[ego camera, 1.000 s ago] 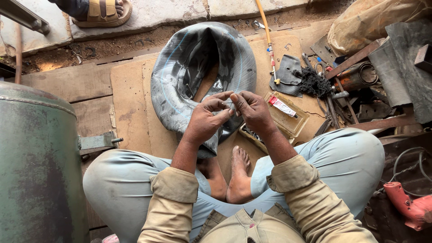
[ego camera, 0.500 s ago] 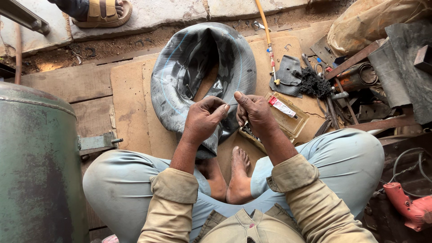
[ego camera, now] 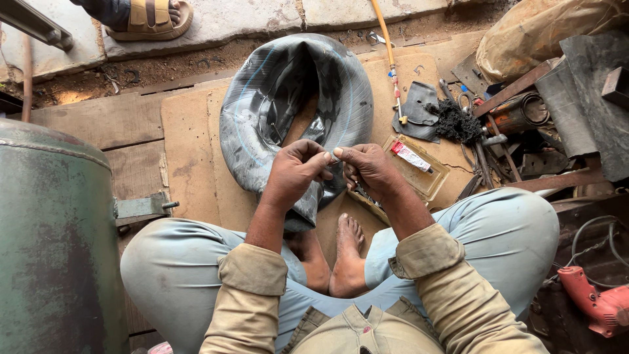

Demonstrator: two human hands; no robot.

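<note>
We sit cross-legged with our left hand point(ego camera: 295, 174) and right hand point(ego camera: 368, 169) meeting fingertip to fingertip, pinched on something too small to make out. Just beneath them the black inner tube point(ego camera: 288, 111) lies on the board point(ego camera: 190, 151), a glue tube point(ego camera: 411, 156) nearby.

The person sits cross-legged, bare feet point(ego camera: 341, 255) tucked together between the knees. Both forearms reach forward from rolled tan sleeves and converge in front of the body. The left hand point(ego camera: 293, 174) and right hand point(ego camera: 370, 169) meet fingertip to fingertip, backs turned up. Each hand has its thumb and forefinger pinched together, the other fingers curled under, with the wrists bent slightly inward.
</note>
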